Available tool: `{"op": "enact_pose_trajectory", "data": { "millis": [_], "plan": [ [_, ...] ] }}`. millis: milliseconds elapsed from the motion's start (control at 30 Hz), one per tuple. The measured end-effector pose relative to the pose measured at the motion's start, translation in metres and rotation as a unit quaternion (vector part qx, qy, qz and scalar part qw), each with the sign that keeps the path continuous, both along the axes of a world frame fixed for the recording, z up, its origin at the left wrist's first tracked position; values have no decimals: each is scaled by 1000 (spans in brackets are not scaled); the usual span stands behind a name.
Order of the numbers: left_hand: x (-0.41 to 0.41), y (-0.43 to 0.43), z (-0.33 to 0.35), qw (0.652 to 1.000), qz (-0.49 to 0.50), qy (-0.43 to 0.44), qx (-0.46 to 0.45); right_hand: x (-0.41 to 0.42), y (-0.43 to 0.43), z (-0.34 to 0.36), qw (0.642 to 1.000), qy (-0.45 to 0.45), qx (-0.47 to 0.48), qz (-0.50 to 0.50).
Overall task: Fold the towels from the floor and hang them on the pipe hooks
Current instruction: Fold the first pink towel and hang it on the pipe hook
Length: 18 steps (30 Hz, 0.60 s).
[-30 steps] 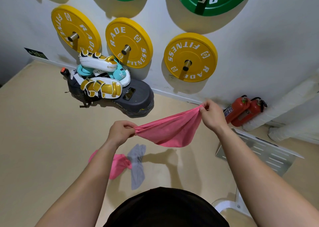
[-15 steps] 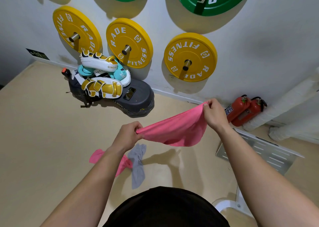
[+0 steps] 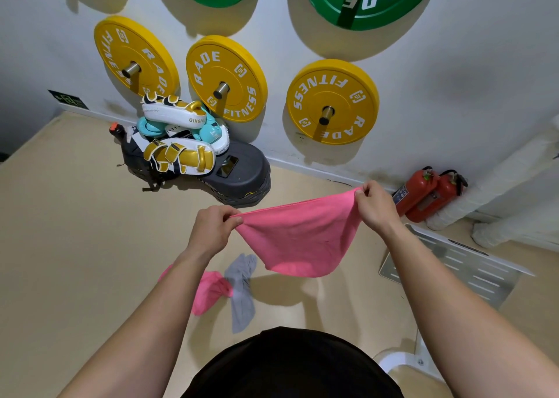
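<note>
Pink towel [image 3: 302, 240] hangs mid-air in the head view, sagging between both hands; left hand [image 3: 213, 229] pinches one top corner, right hand [image 3: 375, 205] the other, fingers curled tight; it looks light and limp, so corners are the grip; grey towel [image 3: 242, 294] lies on the floor [image 3: 75, 246] below.

Pink towel [image 3: 302, 237] sags midair; second pink towel [image 3: 208, 291] and grey towel [image 3: 242, 297] lie crumpled on floor.

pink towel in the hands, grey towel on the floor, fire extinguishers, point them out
held pink towel [image 3: 302, 237]: head view, middle of the sagging cloth.
grey towel [image 3: 240, 299]: head view, middle of the strip on the floor.
fire extinguishers [image 3: 416, 190]: head view, red body of one cylinder.
</note>
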State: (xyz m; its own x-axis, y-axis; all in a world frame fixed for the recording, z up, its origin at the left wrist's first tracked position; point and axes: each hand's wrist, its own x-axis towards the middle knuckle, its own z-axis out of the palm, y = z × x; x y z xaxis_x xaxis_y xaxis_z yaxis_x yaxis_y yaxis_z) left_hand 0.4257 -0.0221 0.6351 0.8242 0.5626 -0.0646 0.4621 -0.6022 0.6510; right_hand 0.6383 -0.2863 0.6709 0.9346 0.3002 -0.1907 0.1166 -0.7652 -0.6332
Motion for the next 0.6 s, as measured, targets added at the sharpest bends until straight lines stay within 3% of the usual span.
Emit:
{"op": "enact_pose_trajectory", "data": {
  "millis": [67,200,333,433,533,600],
  "plan": [
    [1,1,1,999,17,-6,-33,0,-1,0,1000,-3,2,-3],
    [4,3,10,981,38,-51,-185,0,-3,0,1000,-7,10,-28],
    [10,3,23,953,83,-91,-276,-2,-5,-2,993,38,107,-20],
    [17,2,32,969,146,-106,-169,-5,-4,0,987,39,157,-3],
    [24,-6,41,977,159,-136,-36,-9,7,6,989,-23,147,-16],
    [30,-12,45,972,176,-157,0,-12,15,9,988,-60,140,-37]
  ]
}}
